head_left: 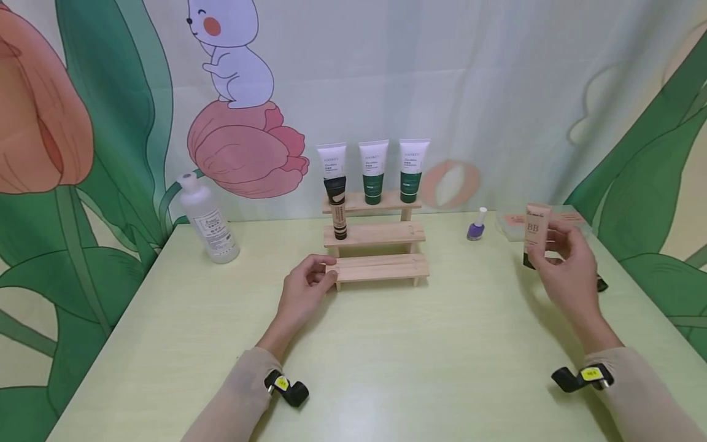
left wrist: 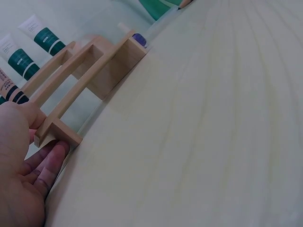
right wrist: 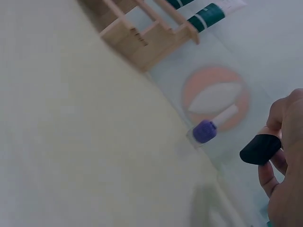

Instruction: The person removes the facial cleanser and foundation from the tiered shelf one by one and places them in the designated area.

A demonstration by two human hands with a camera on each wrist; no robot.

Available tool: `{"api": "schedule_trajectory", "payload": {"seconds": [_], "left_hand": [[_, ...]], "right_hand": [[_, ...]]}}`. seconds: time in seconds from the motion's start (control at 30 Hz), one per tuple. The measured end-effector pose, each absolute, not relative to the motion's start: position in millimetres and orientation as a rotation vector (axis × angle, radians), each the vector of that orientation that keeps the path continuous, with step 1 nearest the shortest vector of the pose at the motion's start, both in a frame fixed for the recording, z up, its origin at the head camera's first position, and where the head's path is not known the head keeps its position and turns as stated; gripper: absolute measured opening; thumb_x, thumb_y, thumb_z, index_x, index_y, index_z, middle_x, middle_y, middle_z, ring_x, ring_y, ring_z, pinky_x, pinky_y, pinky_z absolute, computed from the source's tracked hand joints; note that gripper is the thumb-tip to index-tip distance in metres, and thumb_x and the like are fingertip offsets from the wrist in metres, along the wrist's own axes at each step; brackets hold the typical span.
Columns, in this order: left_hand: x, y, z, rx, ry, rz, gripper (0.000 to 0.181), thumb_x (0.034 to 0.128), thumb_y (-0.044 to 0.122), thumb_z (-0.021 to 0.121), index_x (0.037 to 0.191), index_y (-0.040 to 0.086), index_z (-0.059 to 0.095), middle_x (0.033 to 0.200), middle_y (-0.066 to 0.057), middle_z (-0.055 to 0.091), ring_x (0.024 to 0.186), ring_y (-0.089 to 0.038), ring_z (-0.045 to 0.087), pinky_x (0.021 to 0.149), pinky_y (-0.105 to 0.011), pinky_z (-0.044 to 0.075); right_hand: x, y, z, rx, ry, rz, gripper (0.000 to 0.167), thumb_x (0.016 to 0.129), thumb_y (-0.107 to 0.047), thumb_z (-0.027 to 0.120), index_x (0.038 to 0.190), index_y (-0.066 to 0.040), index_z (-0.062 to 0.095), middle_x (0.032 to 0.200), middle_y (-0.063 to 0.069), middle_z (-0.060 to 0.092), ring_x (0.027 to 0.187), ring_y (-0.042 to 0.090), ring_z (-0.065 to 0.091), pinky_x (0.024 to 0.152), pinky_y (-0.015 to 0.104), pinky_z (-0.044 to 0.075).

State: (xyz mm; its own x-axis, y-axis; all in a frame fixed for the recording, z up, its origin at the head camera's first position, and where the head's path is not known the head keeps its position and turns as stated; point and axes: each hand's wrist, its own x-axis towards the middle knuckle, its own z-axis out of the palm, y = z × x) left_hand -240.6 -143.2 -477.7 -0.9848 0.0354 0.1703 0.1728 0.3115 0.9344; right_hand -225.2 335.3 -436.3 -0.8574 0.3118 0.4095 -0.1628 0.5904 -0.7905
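Observation:
My right hand [head_left: 571,270] grips a pink BB cream tube [head_left: 536,226], lifted over the table's right side with its black cap [right wrist: 259,150] downward. At the three-tier wooden display rack [head_left: 381,268], my left hand [head_left: 304,285] pinches the left end of the lowest step. The left wrist view shows fingers [left wrist: 51,165] under that end. On the top step stand white-and-green tubes [head_left: 373,181], three of them in a row. A beige tube with a black top [head_left: 339,212] stands on the middle step at its left, overlapping the left tube in view.
A purple nail polish bottle [head_left: 475,226] with a white cap stands right of the rack. Behind my right hand lies a clear plastic box [head_left: 510,228], and a dark item [head_left: 602,283] partly hidden by the hand. A white bottle [head_left: 210,224] stands at the back left, before the printed curtain.

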Motion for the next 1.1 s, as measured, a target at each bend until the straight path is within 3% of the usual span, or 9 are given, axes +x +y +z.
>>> {"api": "schedule_trajectory", "payload": {"seconds": [0.3, 1.1], "left_hand": [[-242.0, -143.1, -477.9, -0.193, -2.440, -1.777, 0.020, 0.1068, 0.018, 0.077, 0.126, 0.018, 0.077, 0.108, -0.008, 0.075, 0.092, -0.021, 0.070, 0.077, -0.025, 0.057], [-240.8, -141.7, -476.0, -0.191, -2.455, -1.755, 0.018, 0.1076, 0.018, 0.076, 0.126, 0.017, 0.077, 0.108, -0.008, 0.075, 0.090, -0.021, 0.070, 0.076, -0.025, 0.058]], "right_hand": [[-211.9, 331.9, -463.9, -0.030, -2.398, 1.149, 0.057, 0.103, -0.012, 0.078, 0.155, 0.002, 0.058, 0.131, 0.019, 0.064, 0.105, 0.004, 0.056, 0.077, 0.003, 0.048], [-213.0, 330.3, -481.7, -0.001, -2.564, 1.059, 0.044, 0.104, -0.019, 0.079, 0.144, -0.001, 0.068, 0.117, 0.017, 0.069, 0.096, 0.014, 0.058, 0.073, 0.005, 0.044]]}}
